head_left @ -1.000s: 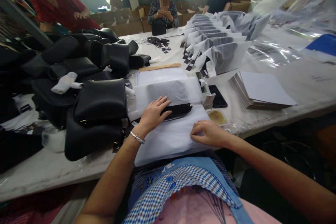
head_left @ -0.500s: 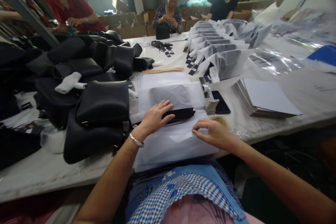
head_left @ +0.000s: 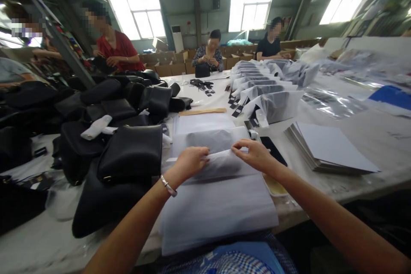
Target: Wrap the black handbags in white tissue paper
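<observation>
Both hands are at a thin white tissue paper (head_left: 224,166), which is folded over a dark item that shows through it. My left hand (head_left: 190,163) is closed on the paper's upper edge at the left. With thumb and forefinger, my right hand (head_left: 253,154) pinches the same edge farther right. Beyond the fold, another dark shape shows faintly under tissue (head_left: 210,138). More white sheets (head_left: 218,214) lie nearer to me, reaching the table edge. A black handbag (head_left: 131,152) rests on others just left of my left hand.
Many black bags are heaped at the left. A row of tissue-wrapped bags (head_left: 278,105) with black tags stands beyond. To the right lie a phone (head_left: 272,150), a yellowish shallow dish (head_left: 276,186) and a stack of grey boards (head_left: 337,147). Several co-workers are around the table.
The black strap-like piece seen earlier is now covered by tissue. My left hand has gone from lying flat to gripping the paper edge; my right hand has moved up to it. The view has tilted upward.
</observation>
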Demonstrator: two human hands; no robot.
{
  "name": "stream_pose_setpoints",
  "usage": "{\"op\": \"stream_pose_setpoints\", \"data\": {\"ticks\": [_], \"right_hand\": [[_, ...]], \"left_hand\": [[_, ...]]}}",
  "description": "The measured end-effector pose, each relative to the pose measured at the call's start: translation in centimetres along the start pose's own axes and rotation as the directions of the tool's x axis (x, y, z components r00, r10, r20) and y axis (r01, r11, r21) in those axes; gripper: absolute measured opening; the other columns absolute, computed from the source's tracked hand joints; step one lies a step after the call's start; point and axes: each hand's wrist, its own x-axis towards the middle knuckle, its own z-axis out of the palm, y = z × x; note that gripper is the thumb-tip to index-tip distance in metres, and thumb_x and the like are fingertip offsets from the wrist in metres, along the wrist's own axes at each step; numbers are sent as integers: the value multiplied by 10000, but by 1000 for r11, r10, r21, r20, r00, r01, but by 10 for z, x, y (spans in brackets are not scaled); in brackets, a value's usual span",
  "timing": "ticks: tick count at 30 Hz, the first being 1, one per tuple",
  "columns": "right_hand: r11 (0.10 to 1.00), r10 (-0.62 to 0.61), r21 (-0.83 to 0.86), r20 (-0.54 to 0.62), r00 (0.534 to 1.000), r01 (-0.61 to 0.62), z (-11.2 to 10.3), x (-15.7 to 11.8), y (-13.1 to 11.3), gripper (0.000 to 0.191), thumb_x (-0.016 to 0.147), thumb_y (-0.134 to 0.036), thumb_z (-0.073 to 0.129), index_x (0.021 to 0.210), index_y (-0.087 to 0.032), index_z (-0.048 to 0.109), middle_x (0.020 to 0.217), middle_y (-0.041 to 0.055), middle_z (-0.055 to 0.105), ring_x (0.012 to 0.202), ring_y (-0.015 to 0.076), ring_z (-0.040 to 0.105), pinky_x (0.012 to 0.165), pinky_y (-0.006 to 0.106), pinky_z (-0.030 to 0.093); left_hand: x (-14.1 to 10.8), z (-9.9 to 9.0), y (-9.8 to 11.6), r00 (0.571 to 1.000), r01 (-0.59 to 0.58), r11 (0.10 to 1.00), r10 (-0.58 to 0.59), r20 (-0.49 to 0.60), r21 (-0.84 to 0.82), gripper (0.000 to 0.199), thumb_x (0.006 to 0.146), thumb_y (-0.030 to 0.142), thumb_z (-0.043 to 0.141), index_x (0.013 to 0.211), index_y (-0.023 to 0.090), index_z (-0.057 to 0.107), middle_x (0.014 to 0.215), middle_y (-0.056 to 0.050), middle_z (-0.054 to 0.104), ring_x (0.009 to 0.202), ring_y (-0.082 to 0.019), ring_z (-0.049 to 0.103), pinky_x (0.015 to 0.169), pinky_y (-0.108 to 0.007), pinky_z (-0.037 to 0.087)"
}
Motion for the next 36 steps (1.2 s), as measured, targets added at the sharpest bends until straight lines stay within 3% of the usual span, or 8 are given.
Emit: {"op": "stream_pose_setpoints", "data": {"ticks": [5,8,10,14,21,27,32,36], "right_hand": [[966,-192,-174,16,981,192,11,-5,-14,554,839,-510,664,1291,-207,565,1245,96,664,1144,276,610,1087,459,376],[928,-255,-255,91,963,270,21,0,-13,407,823,-346,702,1191,-201,608,1228,86,671,1146,269,603,1138,475,301],[923,-240,-276,134,961,269,24,7,-8,221,818,-169,645,1033,-214,655,1189,57,692,1108,241,618,1111,423,334],[944,-144,-275,152,978,182,24,20,-2,307,761,-53,581,996,-229,670,1107,37,725,1056,217,637,979,326,426],[964,-54,-255,75,996,71,29,28,7,154,839,-169,597,940,-237,693,972,21,734,939,195,660,830,278,440],[967,0,-256,7,1000,2,33,33,14,125,900,-305,588,904,-247,699,953,9,725,863,188,667,721,273,418],[956,27,-293,-19,999,-32,33,39,14,191,905,-401,594,890,-241,697,945,20,725,837,193,667,676,276,405],[948,33,-315,-32,999,-42,35,41,16,220,916,-425,575,890,-241,692,948,23,724,832,192,669,661,279,404]], "left_hand": [[2,11,2,998,23,997,-20,-53,67,209,952,283,502,1094,243,650,999,-71,755,893,-249,720,754,-312,515],[2,11,-1,998,18,994,-12,-54,107,217,937,216,502,1101,251,639,952,-66,759,857,-253,725,717,-305,508],[3,10,-5,999,13,991,-7,-51,130,238,920,181,511,1108,259,635,928,-64,759,838,-254,727,708,-303,505],[6,9,-13,998,23,988,-14,-58,155,236,905,177,527,1094,263,640,900,-65,761,821,-261,728,697,-308,501],[17,10,-24,992,44,991,-29,-120,123,166,938,341,547,1035,271,663,883,-44,765,824,-242,729,692,-285,485],[25,18,-31,979,57,995,-40,-199,85,271,919,391,598,1168,286,613,967,-24,767,889,-233,725,710,-280,501],[30,19,-28,959,68,993,-39,-281,97,330,940,278,567,1269,254,562,1001,-40,747,938,-212,698,946,-362,486],[25,27,-13,884,63,982,28,-466,177,422,967,158,449,1379,239,490,1309,-86,633,1261,-243,547,1186,-502,256]]}}
